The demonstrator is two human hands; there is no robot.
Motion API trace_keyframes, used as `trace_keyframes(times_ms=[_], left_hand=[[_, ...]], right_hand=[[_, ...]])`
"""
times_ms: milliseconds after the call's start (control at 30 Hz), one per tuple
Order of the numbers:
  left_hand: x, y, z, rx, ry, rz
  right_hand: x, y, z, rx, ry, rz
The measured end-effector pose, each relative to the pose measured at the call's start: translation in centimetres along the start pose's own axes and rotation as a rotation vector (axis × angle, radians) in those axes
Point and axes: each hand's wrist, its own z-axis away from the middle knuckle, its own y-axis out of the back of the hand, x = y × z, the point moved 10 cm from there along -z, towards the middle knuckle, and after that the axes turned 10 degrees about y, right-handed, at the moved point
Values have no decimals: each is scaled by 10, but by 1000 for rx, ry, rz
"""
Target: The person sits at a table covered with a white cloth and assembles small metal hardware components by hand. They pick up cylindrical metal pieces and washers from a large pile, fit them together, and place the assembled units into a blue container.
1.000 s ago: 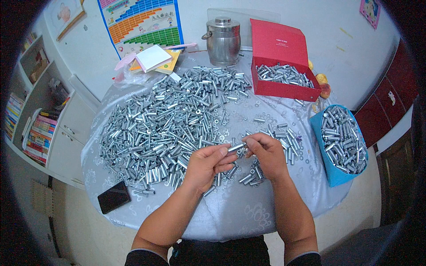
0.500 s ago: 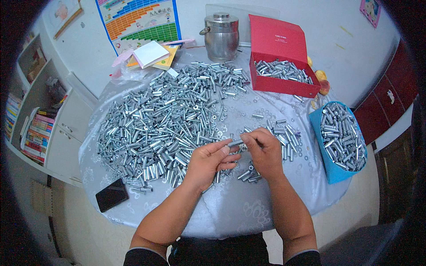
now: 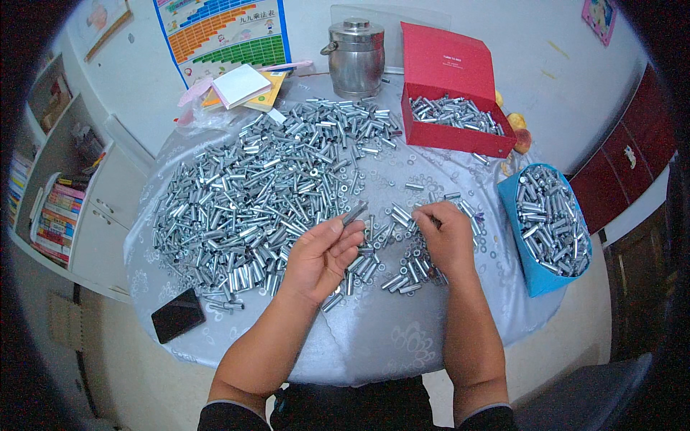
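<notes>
Between the thumb and fingers of my left hand [image 3: 316, 260] is a metal sleeve [image 3: 353, 213], a short grey tube pointing up and to the right. My right hand [image 3: 450, 241] is over a smaller group of metal parts, its fingers curled together and pointing down; whatever they hold is hidden. Below and left of it lie several loose sleeves [image 3: 408, 279] and washers. A wide heap of shiny sleeves, bolts and washers [image 3: 244, 190] spreads over the tablecloth, left of and beyond my left hand.
A red lidded box [image 3: 460, 138] and a blue fabric bin [image 3: 528, 251], both holding metal parts, stand at the right. A steel pot [image 3: 356, 61] sits at the back beside notebooks [image 3: 243, 86]. A black phone [image 3: 177, 317] lies at the left front edge.
My hands have moved apart. The left has drawn back leftward with the sleeve tilted more upward; the right has let go of it and shifted right over the smaller group.
</notes>
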Motion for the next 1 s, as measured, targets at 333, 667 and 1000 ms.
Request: trace_keyframes(times_ms=[333,667,1000], left_hand=[[1,-5,-1,-61,21,86],[0,-2,-3,-69,24,78],[0,-1,-3,-98,27,54]], right_hand=[[-2,-18,4,-183,100,112],[-23,-39,6,-308,243,157],[-31,-64,27,-722,239,10]])
